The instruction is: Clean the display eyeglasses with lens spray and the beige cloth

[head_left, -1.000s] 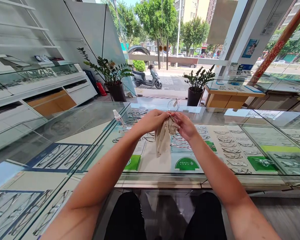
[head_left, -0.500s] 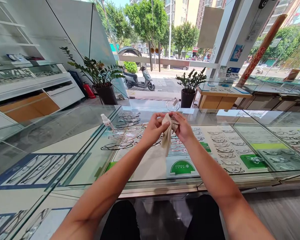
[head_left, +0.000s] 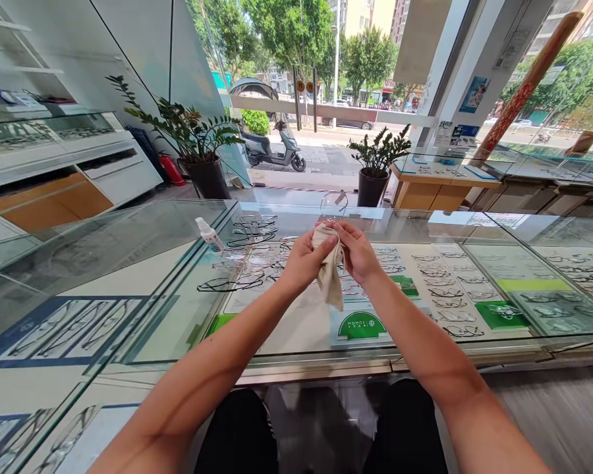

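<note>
Above the glass counter my left hand (head_left: 304, 260) is closed on a beige cleaning cloth (head_left: 331, 283), with the thumb pressed over it and a loose end hanging down. Close against it, my right hand (head_left: 360, 253) is closed, its fingers pinching at the cloth's upper edge. Just beyond the fingertips rises a thin curved outline with a small tag, apparently the temples of a pair of eyeglasses (head_left: 334, 202); cloth and fingers hide the rest of the frame. A white spray bottle (head_left: 208, 234) stands on the counter to the left of my hands.
Several rows of eyeglasses (head_left: 439, 283) lie in the glass display counter (head_left: 277, 361) under my hands. A green sign (head_left: 360, 325) stands inside. Potted plants (head_left: 207, 178) and a wooden cabinet (head_left: 435, 193) are beyond, before the window. My legs are close to the counter's front.
The cloth has been shifted and bunched more around the fingertips, its hanging end now further right. The thin outline beyond my hands has moved slightly left. Both hands stay together.
</note>
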The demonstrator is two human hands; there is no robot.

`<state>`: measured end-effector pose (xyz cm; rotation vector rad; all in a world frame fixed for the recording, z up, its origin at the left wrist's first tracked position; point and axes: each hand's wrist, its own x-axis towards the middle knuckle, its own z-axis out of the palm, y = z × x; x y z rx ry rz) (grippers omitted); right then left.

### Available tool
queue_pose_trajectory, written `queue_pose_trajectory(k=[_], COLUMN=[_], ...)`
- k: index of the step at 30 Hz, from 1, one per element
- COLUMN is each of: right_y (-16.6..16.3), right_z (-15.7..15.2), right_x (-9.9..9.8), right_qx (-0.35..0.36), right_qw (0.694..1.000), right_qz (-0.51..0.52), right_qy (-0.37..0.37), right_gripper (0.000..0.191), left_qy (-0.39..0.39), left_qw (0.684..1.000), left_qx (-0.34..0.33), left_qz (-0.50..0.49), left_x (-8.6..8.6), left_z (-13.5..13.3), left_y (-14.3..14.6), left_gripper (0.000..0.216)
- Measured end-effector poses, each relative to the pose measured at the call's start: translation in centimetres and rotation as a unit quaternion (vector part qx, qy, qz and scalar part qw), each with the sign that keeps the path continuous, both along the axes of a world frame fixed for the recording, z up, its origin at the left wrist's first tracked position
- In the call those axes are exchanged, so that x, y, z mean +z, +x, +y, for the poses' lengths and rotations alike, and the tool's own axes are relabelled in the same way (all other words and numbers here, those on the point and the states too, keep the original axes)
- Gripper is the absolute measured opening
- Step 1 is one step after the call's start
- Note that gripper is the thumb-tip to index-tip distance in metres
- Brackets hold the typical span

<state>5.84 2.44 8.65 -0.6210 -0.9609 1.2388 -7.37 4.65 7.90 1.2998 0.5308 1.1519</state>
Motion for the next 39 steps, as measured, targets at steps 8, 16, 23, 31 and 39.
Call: queue_pose_trajectory(k=[8, 16, 23, 31, 39], right_y=[0.7, 1.1, -0.3, 0.9, 1.4], right_z=[-0.2, -0.3, -0.9, -0.7, -0.7], right_x=[0.5, 0.7, 0.6, 1.0, 1.0], right_qx=[-0.015, -0.004, 0.013, -0.005, 0.003], right_qw=[0.999, 0.999, 1.000, 1.000, 0.999], right_qz=[0.028, 0.045, 0.015, 0.015, -0.044], right_qy=[-0.013, -0.014, -0.010, -0.009, 0.010], right_gripper=[0.030, 0.029, 0.032, 0.032, 0.027], left_qy=[0.019, 0.054, 0.057, 0.104, 0.146], left_qw=[0.996, 0.990, 0.997, 0.989, 0.983], left_qx=[-0.081, -0.117, 0.016, -0.030, 0.038], left_qz=[0.040, 0.060, 0.047, 0.101, 0.106], left_x=[0.6, 0.8, 0.3, 1.7, 1.8], left_z=[0.7, -0.2, -0.5, 0.9, 1.2], left_y=[-1.3, -1.4, -0.6, -1.8, -2.0], left_gripper=[0.062, 0.059, 0.065, 0.066, 0.060])
